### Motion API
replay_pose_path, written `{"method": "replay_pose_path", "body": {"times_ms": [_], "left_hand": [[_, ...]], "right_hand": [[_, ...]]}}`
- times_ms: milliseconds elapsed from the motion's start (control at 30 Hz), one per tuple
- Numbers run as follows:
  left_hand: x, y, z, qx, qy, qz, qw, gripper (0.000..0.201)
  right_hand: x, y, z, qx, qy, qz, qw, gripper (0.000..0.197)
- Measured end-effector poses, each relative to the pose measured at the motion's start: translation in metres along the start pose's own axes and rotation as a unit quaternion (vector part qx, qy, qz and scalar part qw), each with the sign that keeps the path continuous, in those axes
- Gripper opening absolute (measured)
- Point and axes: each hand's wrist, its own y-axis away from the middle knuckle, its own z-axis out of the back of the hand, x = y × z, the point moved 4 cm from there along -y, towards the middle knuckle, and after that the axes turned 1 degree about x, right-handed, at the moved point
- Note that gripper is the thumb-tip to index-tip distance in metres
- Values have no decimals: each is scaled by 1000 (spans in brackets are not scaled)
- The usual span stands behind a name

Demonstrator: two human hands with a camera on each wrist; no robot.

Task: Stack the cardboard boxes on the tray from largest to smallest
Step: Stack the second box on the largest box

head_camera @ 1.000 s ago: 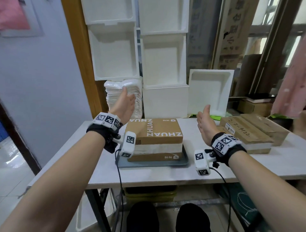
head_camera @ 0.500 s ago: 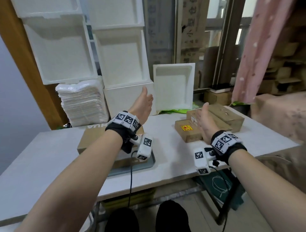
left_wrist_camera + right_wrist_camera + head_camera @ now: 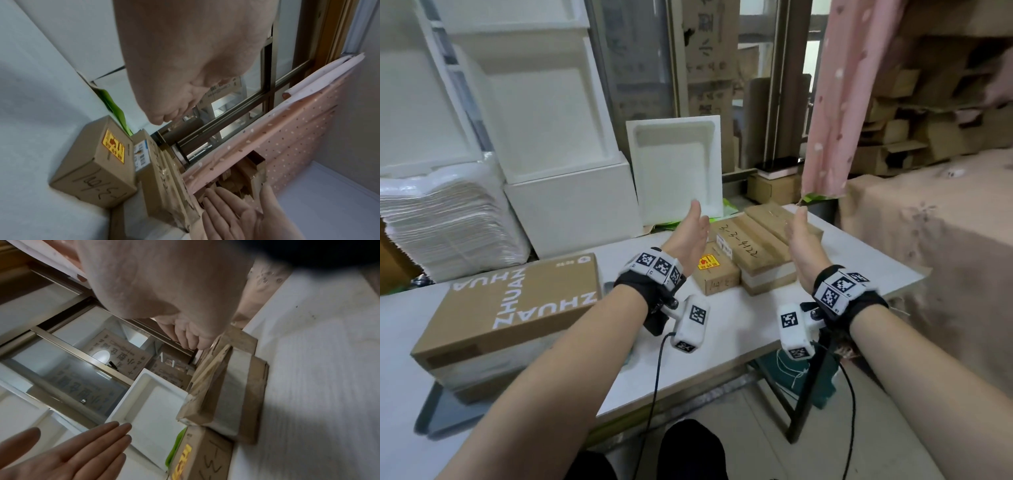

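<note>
The large brown box [image 3: 517,301] printed ZHUANZHUAN sits on the grey tray [image 3: 431,414] at the left. Further right on the table, a medium box [image 3: 753,257] with handwritten numbers lies beside a small box [image 3: 717,277] with a yellow sticker. My left hand [image 3: 690,233] and right hand [image 3: 803,240] hover with straight fingers, palms facing each other, either side of the medium box and above it, holding nothing. The left wrist view shows the small box [image 3: 96,162] and the medium box [image 3: 164,178] below my left hand [image 3: 174,81]. In the right wrist view, my right hand [image 3: 164,296] is above the medium box [image 3: 226,394].
Another flat cardboard box [image 3: 780,219] lies behind the medium one. White foam containers [image 3: 674,171] and a pile of white sheets [image 3: 445,219] line the back of the white table [image 3: 739,342]. A pink curtain [image 3: 835,102] hangs at the right, near the table's right edge.
The view swung right. Both hands moved from beside the large box on the tray over to the boxes at the right of the table, staying open and empty.
</note>
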Motion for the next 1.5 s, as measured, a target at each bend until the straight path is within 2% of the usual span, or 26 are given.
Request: {"method": "replay_pose_path", "body": {"times_ms": [167,233,367,500,700,800,1000,1233,1400,1500], "left_hand": [[13,-14,-19,6,-9,17,1000,79],[20,-17,-26,6,-8,27,1000,79],[34,-16,-40,8,-9,47,999,78],[35,-5,-54,9,2,60,998,68],[36,-11,-59,11,79,77,994,61],[40,-17,-56,-3,116,62,991,60],[40,-15,-47,-1,120,41,992,60],[26,1,-45,26,112,12,993,63],[3,19,-40,41,93,-27,994,63],[-13,35,-31,36,83,-54,994,61]], "right_hand": [[-3,8,18,-32,28,-2,999,88],[-10,3,25,-44,43,-15,998,83],[-24,-3,28,-47,63,-32,996,86],[-36,-10,27,-45,72,-42,996,82],[-45,-14,24,-53,80,-55,994,83],[-46,-16,20,-63,85,-60,993,85],[-44,-10,12,-72,67,-62,993,83],[-22,2,7,-82,49,-5,995,70],[4,18,-5,-65,21,22,997,74],[16,31,-15,-55,24,24,998,83]]}}
